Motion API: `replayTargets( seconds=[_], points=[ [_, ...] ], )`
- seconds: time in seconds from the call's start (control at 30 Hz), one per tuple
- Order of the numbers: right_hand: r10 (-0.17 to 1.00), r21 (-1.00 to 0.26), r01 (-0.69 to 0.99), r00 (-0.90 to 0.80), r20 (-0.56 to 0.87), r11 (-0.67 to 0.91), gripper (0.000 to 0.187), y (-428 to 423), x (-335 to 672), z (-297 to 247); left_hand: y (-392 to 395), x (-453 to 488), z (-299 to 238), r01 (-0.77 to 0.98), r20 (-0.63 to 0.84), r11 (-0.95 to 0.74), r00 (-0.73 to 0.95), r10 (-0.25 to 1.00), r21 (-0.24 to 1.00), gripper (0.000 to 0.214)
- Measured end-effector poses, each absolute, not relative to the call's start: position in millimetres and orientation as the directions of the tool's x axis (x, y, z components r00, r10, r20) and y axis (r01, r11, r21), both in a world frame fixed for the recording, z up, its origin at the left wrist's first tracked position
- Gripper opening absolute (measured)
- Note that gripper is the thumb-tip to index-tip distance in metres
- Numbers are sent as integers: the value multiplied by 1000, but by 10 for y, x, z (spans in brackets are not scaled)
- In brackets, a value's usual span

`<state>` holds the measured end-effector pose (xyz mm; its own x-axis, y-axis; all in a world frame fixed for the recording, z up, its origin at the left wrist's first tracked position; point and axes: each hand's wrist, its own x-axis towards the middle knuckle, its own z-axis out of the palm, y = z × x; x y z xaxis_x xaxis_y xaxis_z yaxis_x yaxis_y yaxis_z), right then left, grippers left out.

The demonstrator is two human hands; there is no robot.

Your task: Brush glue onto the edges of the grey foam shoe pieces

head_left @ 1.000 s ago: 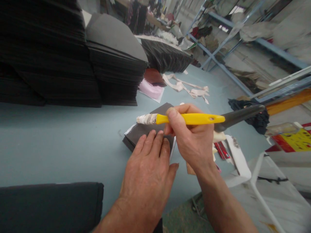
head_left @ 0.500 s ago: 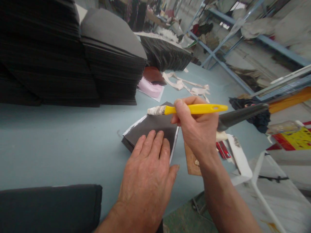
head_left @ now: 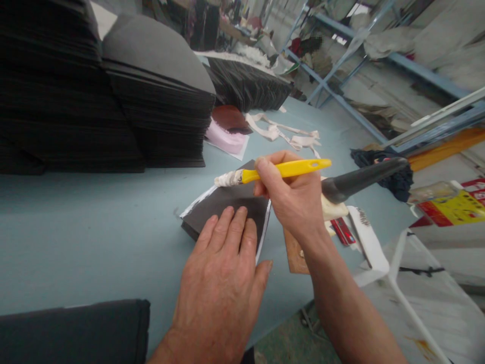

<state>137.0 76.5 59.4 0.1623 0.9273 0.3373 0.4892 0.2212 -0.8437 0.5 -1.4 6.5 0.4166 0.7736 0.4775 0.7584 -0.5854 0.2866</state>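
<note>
My left hand (head_left: 223, 273) lies flat, fingers stretched out, on a small stack of dark grey sheets (head_left: 206, 210). White paste runs along the stack's left and right edges. In my right hand (head_left: 291, 194) is a yellow-handled paintbrush (head_left: 286, 169), held between thumb and fingers. Its bristles are caked with white and touch the upper left edge of the top sheet. Behind my right wrist a thick black handle (head_left: 364, 179) sticks out above a cream-coloured block (head_left: 333, 205); what it belongs to is partly hidden.
Tall stacks of dark sheets (head_left: 162, 111) stand at the back left of the blue-grey table (head_left: 94, 237). Pale strips (head_left: 273, 131) and a pink piece (head_left: 225, 137) lie behind the stack. A dark padded item (head_left: 76, 331) is front left. Blue shelving (head_left: 341, 96) rises at right.
The brush in my right hand has moved down and left along the pasted edge. My left hand stays flat on the stack. The whole view has shifted slightly.
</note>
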Motion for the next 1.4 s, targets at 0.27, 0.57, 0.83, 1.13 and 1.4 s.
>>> replayTargets(
  seconds=[0.27,0.57,0.83,1.13,1.4],
  points=[
    [885,-806,549,234,403,221,27,951,1563,626,-16,-1,42,766,485,-590,427,763,254,53],
    [921,-824,520,161,354,226,28,935,1527,570,-9,-8,59,763,477,-599,444,758,242,54],
    [899,-810,534,190,395,243,29,1010,1600,668,-8,-14,57,762,472,-600,448,759,242,54],
    [935,-801,565,139,326,196,25,1060,1643,636,-18,-10,57,773,470,-589,440,765,236,54],
    [894,-792,565,199,402,230,22,1114,1745,721,-6,-26,20,762,508,-611,448,736,213,53]
  ],
)
